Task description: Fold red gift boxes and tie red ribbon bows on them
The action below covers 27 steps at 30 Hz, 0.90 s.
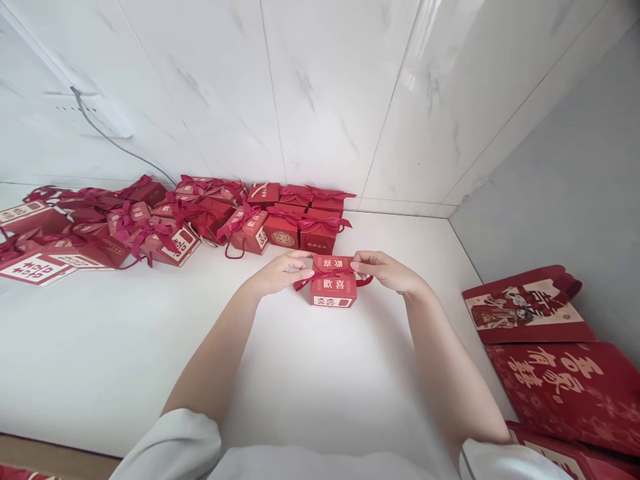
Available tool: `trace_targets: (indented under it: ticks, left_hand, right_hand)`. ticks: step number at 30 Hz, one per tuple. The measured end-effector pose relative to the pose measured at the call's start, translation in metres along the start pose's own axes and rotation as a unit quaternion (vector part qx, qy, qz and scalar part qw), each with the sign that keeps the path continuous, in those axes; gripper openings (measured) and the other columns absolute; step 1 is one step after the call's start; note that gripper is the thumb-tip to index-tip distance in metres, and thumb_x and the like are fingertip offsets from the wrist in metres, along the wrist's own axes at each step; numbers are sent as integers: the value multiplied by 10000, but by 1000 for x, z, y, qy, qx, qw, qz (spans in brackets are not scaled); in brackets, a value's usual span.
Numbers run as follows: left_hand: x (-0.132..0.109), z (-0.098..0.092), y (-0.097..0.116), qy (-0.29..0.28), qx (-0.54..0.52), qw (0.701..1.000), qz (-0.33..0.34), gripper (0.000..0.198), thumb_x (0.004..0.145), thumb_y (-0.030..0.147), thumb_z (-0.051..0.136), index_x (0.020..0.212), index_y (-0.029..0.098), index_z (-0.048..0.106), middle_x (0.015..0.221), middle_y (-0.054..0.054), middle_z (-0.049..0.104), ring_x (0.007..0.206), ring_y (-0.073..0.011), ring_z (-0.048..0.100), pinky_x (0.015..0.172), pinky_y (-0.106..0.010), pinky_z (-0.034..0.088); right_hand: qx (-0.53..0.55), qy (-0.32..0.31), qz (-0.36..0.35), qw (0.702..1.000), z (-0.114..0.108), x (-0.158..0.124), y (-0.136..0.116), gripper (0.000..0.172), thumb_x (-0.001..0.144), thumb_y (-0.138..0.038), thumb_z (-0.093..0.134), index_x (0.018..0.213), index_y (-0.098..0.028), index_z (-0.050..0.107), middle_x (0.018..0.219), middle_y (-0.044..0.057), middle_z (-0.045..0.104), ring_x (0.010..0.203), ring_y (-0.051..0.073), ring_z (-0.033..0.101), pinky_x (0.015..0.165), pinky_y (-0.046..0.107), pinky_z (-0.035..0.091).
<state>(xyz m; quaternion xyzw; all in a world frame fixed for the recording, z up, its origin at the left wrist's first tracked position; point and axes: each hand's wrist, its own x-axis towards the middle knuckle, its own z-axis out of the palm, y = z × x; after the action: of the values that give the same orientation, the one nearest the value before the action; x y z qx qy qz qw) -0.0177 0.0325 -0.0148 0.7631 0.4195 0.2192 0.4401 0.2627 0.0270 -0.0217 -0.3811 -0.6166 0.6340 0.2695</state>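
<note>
The box (334, 287) sits on the counter (150, 340) squarely between the two hands, nearer the far edge than the near one and closer to the right edge than to the left. The relation that counts is the line of the ribbon (331, 273): it runs side to side across the top of the box, roughly level with the far edge, with a hand at each end.

The left hand (280, 273) has its grip pinched on the ribbon at the box's left side, thumb and finger together; a short tail hangs below it, toward the near edge. The right hand (383, 269) appears to have its grip closed on the ribbon at the box's right side, with a red loop jutting out just under the fingers. Neither hand is clearly nearer: each meets its own side of the box. The foreshortened view does not let me tell which way the box is longer.

Just beyond it, other boxes (319, 233) stand along the far edge and spread toward the left. Red bags (555, 383) lie past the right edge.
</note>
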Motion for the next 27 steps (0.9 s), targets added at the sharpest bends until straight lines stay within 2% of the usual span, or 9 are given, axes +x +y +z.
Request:
trace_targets:
  ticks: [3,6,7,10,12,14,17,23,27]
  left_hand:
    - [-4,-5,7,-49,-4,999,6,257,761,427,652,661,200,717,1373,-79,508,1282,-289,459,961,-358,459]
    - [-9,-11,20,-48,-33,997,44,137,734,360,702,759,231,743,1437,-56,447,1345,-288,387,1041,-410,399]
    - [-10,-11,24,-43,-45,996,60,115,739,338,702,774,236,744,1419,-59,470,1346,-284,387,1066,-433,371]
    - [-8,-6,27,-55,-86,989,104,87,764,305,688,745,237,739,1187,-86,660,1257,-275,502,1148,-507,209]
    - [-6,1,25,-77,-107,984,117,124,760,314,693,676,228,722,1013,-87,727,1151,-279,590,1170,-522,108]
    - [-3,8,24,-92,-117,982,118,177,746,331,706,611,217,696,956,-90,738,1089,-286,626,1170,-524,93]
    - [-2,12,25,-101,-124,980,116,194,762,344,688,619,212,683,974,-92,735,1098,-281,619,1164,-526,97]
    - [-6,6,33,-145,-105,979,101,219,819,348,622,681,198,702,1073,-85,711,1180,-263,564,1175,-474,7]
    - [-3,5,27,-118,-98,983,102,218,837,335,600,711,205,720,996,-65,725,1221,-244,525,1177,-441,-26]
  right_hand:
    - [10,-25,18,999,-2,-2,0,339,797,-508,624,734,-183,545,687,-16,491,631,118,423,623,274,356]
    - [21,-36,23,999,-2,-1,-1,333,803,-495,627,731,-180,550,682,-18,495,636,116,434,639,278,366]
    - [24,-40,23,999,-1,-1,-1,329,808,-489,625,729,-178,549,678,-19,494,635,115,435,638,276,364]
    - [24,-49,25,998,2,2,-1,327,810,-480,627,722,-175,549,658,-22,498,628,114,442,636,275,358]
    - [21,-49,25,998,4,3,-1,329,806,-482,631,719,-175,552,645,-24,501,629,116,452,645,276,362]
    - [20,-47,23,998,5,4,0,327,808,-482,628,722,-175,557,643,-25,504,631,116,457,652,276,363]
    - [16,-47,18,999,5,5,1,315,819,-465,620,723,-171,562,644,-24,508,633,113,459,653,272,357]
    - [29,-22,11,999,0,2,0,305,807,-454,636,718,-173,561,648,-21,501,625,113,449,635,267,357]
    - [44,-7,8,999,-4,0,-2,305,789,-458,655,714,-176,567,643,-20,502,610,114,444,618,270,369]
